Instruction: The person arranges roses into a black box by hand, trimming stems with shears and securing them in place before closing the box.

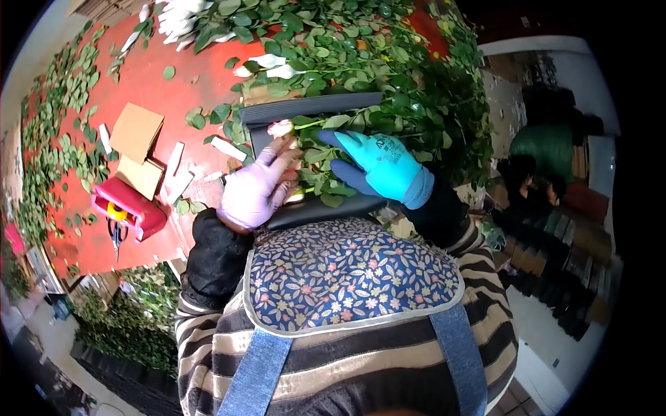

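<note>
My left hand (251,191), in a lavender glove, has its fingers bent round the heads of pale pink roses. One rose head (280,129) shows past the fingertips. The rose stems and leaves (320,163) run rightward across a dark, ridged-edged tray (312,107) in front of me. Over these stems is my right hand (381,166), in a turquoise glove with navy fingers. Its thumb and fingers stand apart, with leaves between them. The undersides of both hands are hidden.
Loose leafy stems (388,55) pile up behind the tray on the red table (201,90). White-wrapped blooms (182,21) lie at the back. To the left are brown cardboard pieces (137,132), a pink tape dispenser (132,208) and scissors (116,236). Another person (531,187) is at far right.
</note>
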Action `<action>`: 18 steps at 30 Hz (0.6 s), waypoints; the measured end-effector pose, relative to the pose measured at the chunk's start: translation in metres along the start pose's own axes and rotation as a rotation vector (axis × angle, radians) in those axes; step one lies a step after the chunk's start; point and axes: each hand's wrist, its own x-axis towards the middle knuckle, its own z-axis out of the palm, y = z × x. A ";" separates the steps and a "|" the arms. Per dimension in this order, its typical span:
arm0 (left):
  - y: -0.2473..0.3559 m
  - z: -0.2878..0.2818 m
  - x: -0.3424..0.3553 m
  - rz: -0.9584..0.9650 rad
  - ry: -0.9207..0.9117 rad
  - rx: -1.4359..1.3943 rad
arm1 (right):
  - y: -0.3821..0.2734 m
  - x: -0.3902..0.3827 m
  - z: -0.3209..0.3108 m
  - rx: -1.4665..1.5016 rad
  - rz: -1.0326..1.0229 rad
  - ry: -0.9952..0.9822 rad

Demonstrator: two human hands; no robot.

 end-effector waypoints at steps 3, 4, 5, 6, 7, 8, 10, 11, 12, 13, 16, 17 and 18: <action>-0.020 0.004 -0.019 -0.048 0.313 -0.118 | 0.006 0.001 0.010 -0.034 0.014 -0.139; -0.026 0.007 -0.025 -0.122 0.391 -0.174 | 0.008 0.003 0.013 -0.038 -0.012 -0.155; -0.034 0.012 -0.027 -0.202 0.385 -0.276 | 0.009 0.003 0.016 -0.088 0.006 -0.209; -0.040 0.017 -0.029 -0.284 0.388 -0.383 | 0.012 0.005 0.019 -0.145 0.015 -0.266; -0.039 0.023 -0.029 -0.258 0.458 -0.479 | 0.017 0.004 0.026 -0.103 -0.028 -0.230; -0.036 0.027 -0.030 -0.284 0.498 -0.496 | 0.014 0.010 0.025 -0.118 -0.066 -0.258; -0.031 0.028 -0.028 -0.371 0.379 -0.614 | 0.006 0.021 0.021 -0.094 0.042 -0.363; -0.041 0.046 -0.025 -0.272 0.454 -0.540 | 0.013 0.018 0.027 -0.054 -0.006 -0.298; -0.031 0.037 -0.022 -0.344 0.366 -0.589 | 0.014 0.018 0.028 -0.067 -0.023 -0.314; -0.035 0.046 -0.019 -0.314 0.397 -0.589 | 0.014 0.019 0.028 -0.012 -0.048 -0.266; -0.040 0.062 -0.016 -0.282 0.437 -0.584 | 0.018 0.022 0.032 0.081 -0.053 -0.248; -0.038 0.062 -0.016 -0.304 0.430 -0.634 | 0.017 0.024 0.033 0.112 -0.129 -0.183; -0.036 0.061 -0.016 -0.325 0.420 -0.684 | 0.016 0.024 0.034 0.130 -0.164 -0.150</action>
